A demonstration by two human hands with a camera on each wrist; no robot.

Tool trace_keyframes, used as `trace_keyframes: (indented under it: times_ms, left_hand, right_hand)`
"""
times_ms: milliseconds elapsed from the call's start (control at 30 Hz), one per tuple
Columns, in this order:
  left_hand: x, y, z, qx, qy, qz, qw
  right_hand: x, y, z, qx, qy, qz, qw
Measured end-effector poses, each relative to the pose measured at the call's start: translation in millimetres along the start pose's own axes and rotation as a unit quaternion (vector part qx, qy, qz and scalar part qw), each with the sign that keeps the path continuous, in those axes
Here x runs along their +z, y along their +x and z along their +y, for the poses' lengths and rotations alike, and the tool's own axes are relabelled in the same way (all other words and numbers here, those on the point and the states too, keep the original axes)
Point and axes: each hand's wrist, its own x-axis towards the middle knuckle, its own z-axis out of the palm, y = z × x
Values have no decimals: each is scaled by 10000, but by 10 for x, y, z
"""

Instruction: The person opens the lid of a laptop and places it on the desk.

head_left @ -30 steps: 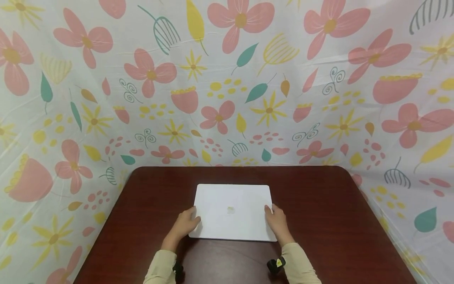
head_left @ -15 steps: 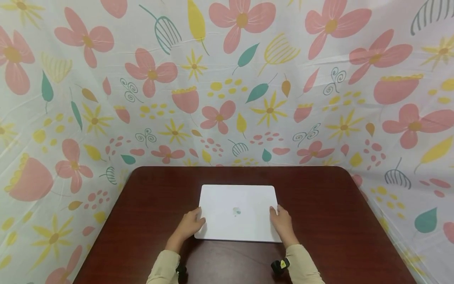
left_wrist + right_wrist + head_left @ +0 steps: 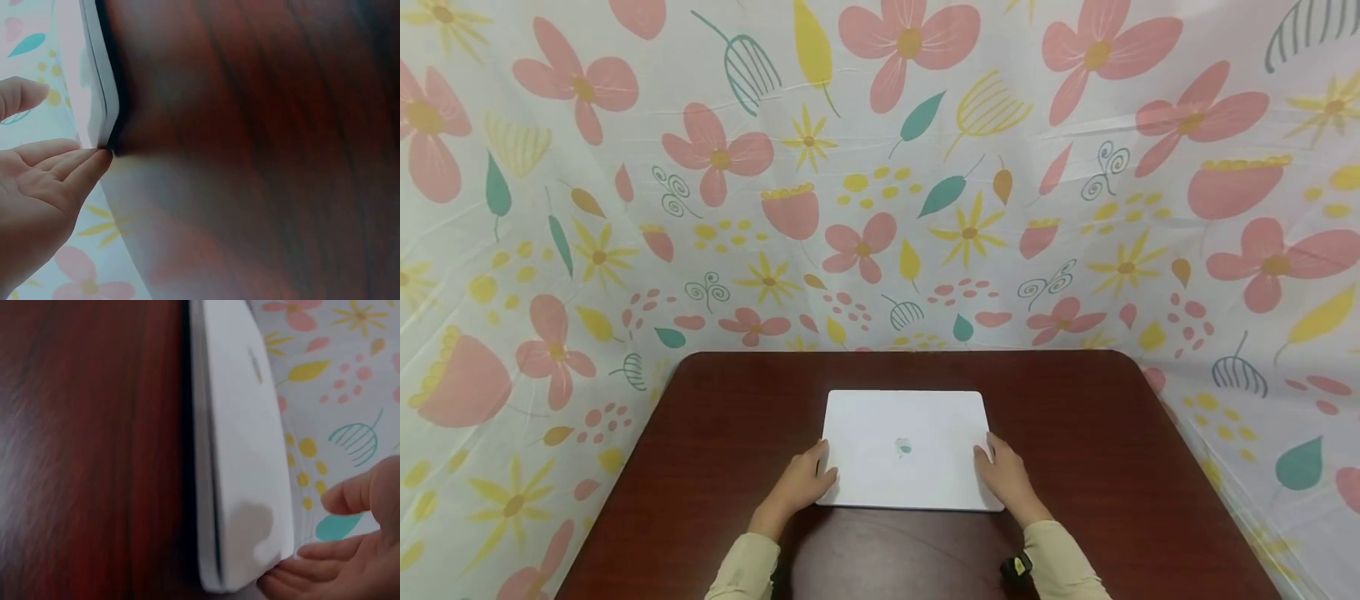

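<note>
A closed silver laptop (image 3: pixel 902 425) with a shiny logo on its lid lies flat near the middle of the dark table. At its left side is my left hand (image 3: pixel 803 482); in the left wrist view, that hand's straight fingers (image 3: pixel 78 165) meet the laptop's edge while the thumb stands apart above the lid. My right hand (image 3: pixel 1006 477) is at the opposite side. The right wrist view shows its extended fingers (image 3: pixel 312 569) right at the laptop's side and the thumb raised away from the lid. The underside of the laptop is hidden.
The reddish-brown wooden table (image 3: pixel 730 417) has rounded far corners. A white cloth (image 3: pixel 880 183) printed with pink, yellow and teal flowers hangs behind it and along both sides. A dark wrist device (image 3: pixel 1017 567) sits at the right sleeve.
The laptop has shifted a little to the right with both hands, mostly in the first half second. Since then, the right forearm has swung slightly outward to the right.
</note>
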Motion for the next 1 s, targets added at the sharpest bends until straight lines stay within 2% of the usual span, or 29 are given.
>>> trace_keyframes:
  times_ms: [67,200,367,467,600,733,833,1000]
  left_hand:
    - [2,-10,-13,89,33,-8,10000]
    - [11,-26,-19,55,-15,-63,10000]
    - [38,-57,-20,123,19,-155,9998]
    - [50,-84,-28,239,155,-245,9993]
    - [51,-112,-39,207,444,-392,9980]
    - [38,-126,-45,115,684,-479,9964]
    - [26,-140,-42,180,815,-477,9954]
    - [12,-183,-58,191,755,-626,9950]
  right_hand:
    - [-10,-11,40,-152,-25,-99,9998]
    - [-18,-52,99,-589,-93,-215,9980]
    - [-18,-122,170,-1280,-456,-313,9902]
    - [-25,-154,220,-1738,-811,-353,9808]
    - [-61,-207,274,-2261,-1171,-428,9661]
    - [-100,-265,335,-2562,-1374,-610,9549]
    - [-131,-296,395,-2708,-1489,-752,9481]
    - [-197,-321,497,-3250,-1780,-679,9263]
